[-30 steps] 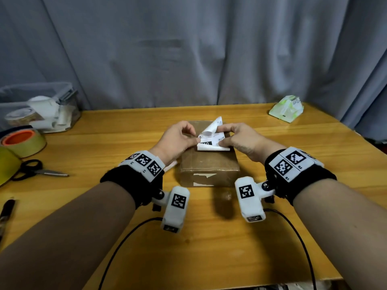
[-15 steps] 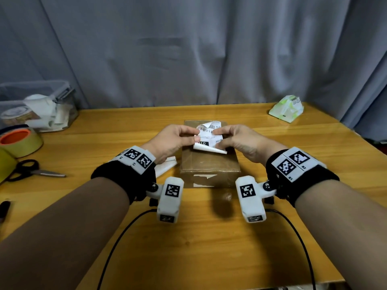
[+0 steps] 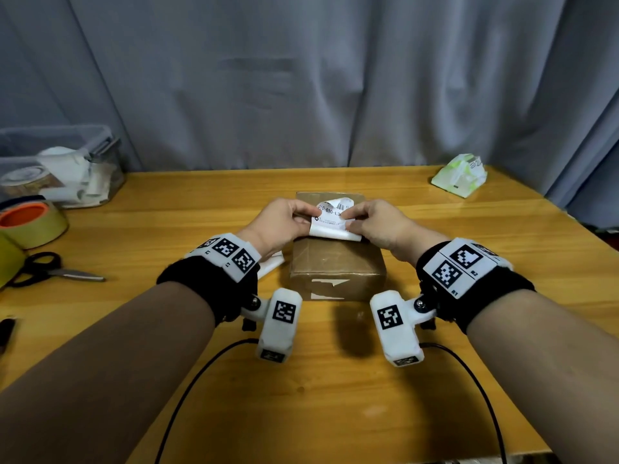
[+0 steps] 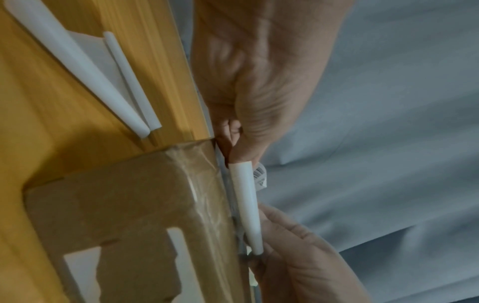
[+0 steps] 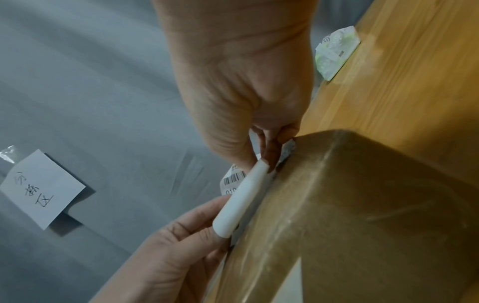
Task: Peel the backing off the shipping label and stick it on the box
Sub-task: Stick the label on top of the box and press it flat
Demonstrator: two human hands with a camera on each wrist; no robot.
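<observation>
Both hands pinch the shipping label (image 3: 331,217) at the centre of the head view, just above the top of the box (image 3: 336,262). The left hand (image 3: 279,222) holds the label's left edge between thumb and curled fingers; the right hand (image 3: 375,222) holds the right edge the same way. The label's printed side faces up, with a barcode and the digits "010-010" readable, and its near edge curls under into a white roll.

In the left wrist view that white roll (image 4: 246,207) stands along the right side of the box (image 4: 124,215), pinched at its upper end by the left hand (image 4: 259,86) and at its lower end by the right hand (image 4: 298,256). In the right wrist view the roll (image 5: 241,201) runs diagonally along the box edge (image 5: 350,215), with the right hand (image 5: 241,86) at its upper end and the left hand (image 5: 176,246) at its lower end; a strip of barcode shows just left of it. Whether the roll touches the box top cannot be told.

The box is brown cardboard wrapped in clear tape, resting on a wooden table (image 3: 301,396). Just left of the box, a curled white sheet (image 4: 85,67) lies on the table. At the left edge of the head view are scissors (image 3: 50,271), tape rolls (image 3: 31,222) and a clear plastic bin (image 3: 63,165). A green-and-white packet (image 3: 460,175) sits at the upper right. A grey curtain (image 3: 301,78) hangs behind.
</observation>
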